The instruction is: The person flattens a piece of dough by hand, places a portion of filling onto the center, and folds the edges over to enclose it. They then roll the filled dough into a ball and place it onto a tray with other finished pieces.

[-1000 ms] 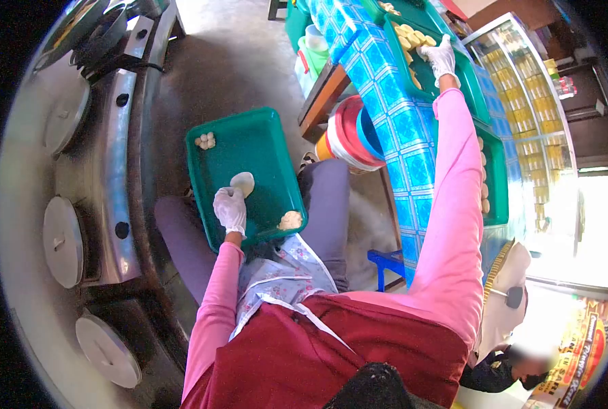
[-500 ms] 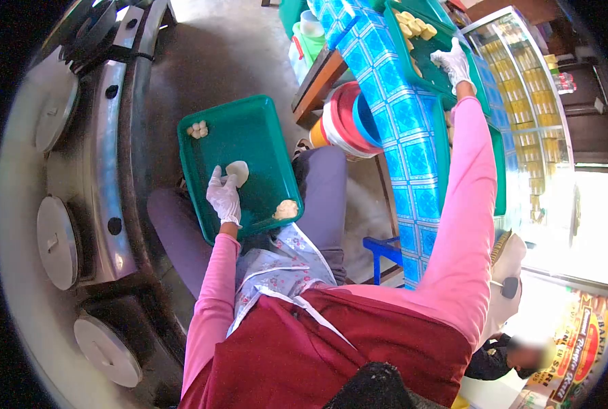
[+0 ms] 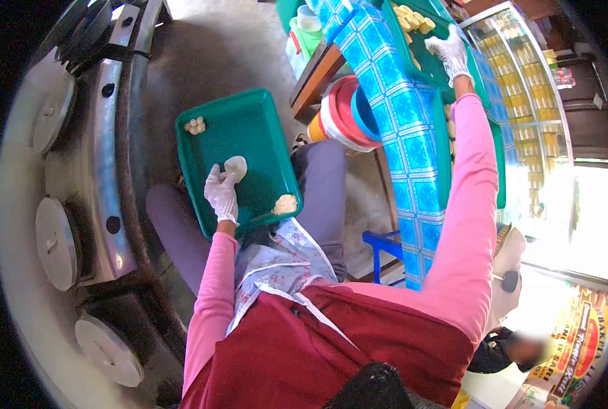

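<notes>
A green tray (image 3: pixel 263 136) rests on my lap. In it lie several small dough balls (image 3: pixel 195 125) at the upper left and a pale lump (image 3: pixel 285 204) at the lower right. My left hand (image 3: pixel 221 193), in a clear glove, holds a flat piece of dough (image 3: pixel 236 168) at its fingertips over the tray. My right hand (image 3: pixel 451 54), gloved too, is stretched out over another green tray (image 3: pixel 423 58) on the table, fingers apart and nothing visible in them. Yellowish pieces (image 3: pixel 413 20) lie in that tray beyond the hand.
A table with a blue checked cloth (image 3: pixel 413 157) stands at the right, with stacked buckets (image 3: pixel 345 112) beside it and a blue stool (image 3: pixel 382 249) below. Metal equipment with round lids (image 3: pixel 57 243) lines the left. A person (image 3: pixel 501 351) is at the lower right.
My right hand has shifted slightly up and left over the table tray, its fingers spreading. My left hand and the dough piece have moved slightly up and left.
</notes>
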`<state>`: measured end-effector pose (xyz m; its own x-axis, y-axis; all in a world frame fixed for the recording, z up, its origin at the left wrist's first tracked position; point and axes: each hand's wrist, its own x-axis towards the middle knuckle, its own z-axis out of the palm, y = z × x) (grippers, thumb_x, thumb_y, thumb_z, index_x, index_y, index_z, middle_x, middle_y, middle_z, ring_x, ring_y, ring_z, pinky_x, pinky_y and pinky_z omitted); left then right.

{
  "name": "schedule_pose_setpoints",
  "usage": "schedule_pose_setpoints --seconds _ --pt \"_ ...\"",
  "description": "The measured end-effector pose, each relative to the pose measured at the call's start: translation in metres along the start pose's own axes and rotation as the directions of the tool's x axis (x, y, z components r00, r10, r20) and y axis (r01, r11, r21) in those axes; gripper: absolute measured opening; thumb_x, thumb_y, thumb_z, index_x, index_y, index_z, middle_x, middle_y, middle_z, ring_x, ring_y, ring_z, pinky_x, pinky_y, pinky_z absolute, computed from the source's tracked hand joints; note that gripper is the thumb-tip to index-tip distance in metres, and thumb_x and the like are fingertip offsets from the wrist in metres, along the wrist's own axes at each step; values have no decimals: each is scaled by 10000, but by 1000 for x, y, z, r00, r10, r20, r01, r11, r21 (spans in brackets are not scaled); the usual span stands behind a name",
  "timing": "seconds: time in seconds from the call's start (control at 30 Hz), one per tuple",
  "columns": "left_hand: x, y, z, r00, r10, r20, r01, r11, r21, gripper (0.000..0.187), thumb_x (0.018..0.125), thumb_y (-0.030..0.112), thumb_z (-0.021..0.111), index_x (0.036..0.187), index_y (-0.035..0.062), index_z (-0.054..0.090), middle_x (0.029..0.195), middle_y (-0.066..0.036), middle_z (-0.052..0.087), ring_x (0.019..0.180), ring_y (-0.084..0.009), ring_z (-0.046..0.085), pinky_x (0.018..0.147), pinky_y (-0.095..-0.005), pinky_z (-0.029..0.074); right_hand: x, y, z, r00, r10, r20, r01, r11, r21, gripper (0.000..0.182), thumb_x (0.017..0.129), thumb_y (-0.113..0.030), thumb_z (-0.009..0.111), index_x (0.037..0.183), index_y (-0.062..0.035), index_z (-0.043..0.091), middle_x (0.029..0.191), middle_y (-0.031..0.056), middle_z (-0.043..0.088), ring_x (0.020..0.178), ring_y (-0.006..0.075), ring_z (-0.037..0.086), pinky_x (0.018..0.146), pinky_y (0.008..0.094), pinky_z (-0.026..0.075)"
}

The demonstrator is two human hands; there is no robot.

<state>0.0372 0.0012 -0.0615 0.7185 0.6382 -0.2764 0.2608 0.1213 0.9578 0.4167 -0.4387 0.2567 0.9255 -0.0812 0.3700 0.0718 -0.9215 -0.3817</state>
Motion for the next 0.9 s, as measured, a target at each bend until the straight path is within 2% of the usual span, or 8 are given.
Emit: schedule_pose_setpoints --seconds 0.03,0.1,0.23,0.5,0.63,0.77,0.83,0.9 --pt "1 1 1 1000 -12 -4 12 1000 0 638 814 48 734 1379 -146 512 1004 -102 710 884 -141 644 841 -264 517 17 23 5 997 35 -70 -32 999 38 861 559 -270 805 1293 75 514 892 228 715 818 328 713 727 407 547" --pt "2 0 -1 1000 -21 9 21 1000 -2 632 816 43 730 1380 -144 513 998 -99 707 878 -140 641 840 -264 516 49 64 18 967 248 -58 -246 968 47 1024 573 -231 839 1462 44 410 802 122 676 581 157 611 531 331 494" --pt "0 2 -1 1000 -22 4 22 999 -32 625 815 40 729 1379 -134 522 972 -83 700 853 -135 631 827 -261 514 59 58 26 963 255 -88 -253 967 30 835 509 -205 789 1233 91 496 847 206 687 773 341 709 729 400 558" --pt "0 0 -1 1000 -18 15 18 999 -27 614 843 63 751 1388 -109 527 961 -40 685 809 -101 598 734 -243 502 59 34 37 999 20 -43 -27 982 -189 1057 618 -297 816 1482 65 327 1004 253 707 896 357 717 798 404 560" --pt "-5 9 -1 1000 -5 15 4 1000 29 591 848 47 719 1385 -112 529 955 -51 680 830 -115 606 799 -254 511 53 15 32 970 198 143 -198 980 -14 1050 650 -310 832 1512 44 349 1090 252 713 962 334 713 815 379 547" --pt "1 0 -1 1000 10 23 -10 1000 -11 584 852 44 716 1384 -110 532 953 -49 679 828 -111 596 805 -251 504 59 21 51 993 -116 14 116 969 -220 1041 637 -360 801 1500 32 371 1113 298 695 1029 417 687 875 417 530" --pt "-1 4 -1 1000 3 24 -3 1000 -7 576 856 41 712 1382 -110 534 954 -48 681 827 -109 593 808 -250 502 60 34 56 922 -364 -131 322 909 -263 1032 659 -303 802 1524 22 342 981 238 717 833 339 714 718 397 553" --pt "-3 7 -1 1000 -1 23 1 1000 3 566 860 37 707 1379 -111 537 957 -47 683 827 -109 593 811 -251 501 51 46 31 985 -174 0 172 976 -132 1048 670 -238 807 1546 23 296 838 143 661 667 221 616 568 333 474"
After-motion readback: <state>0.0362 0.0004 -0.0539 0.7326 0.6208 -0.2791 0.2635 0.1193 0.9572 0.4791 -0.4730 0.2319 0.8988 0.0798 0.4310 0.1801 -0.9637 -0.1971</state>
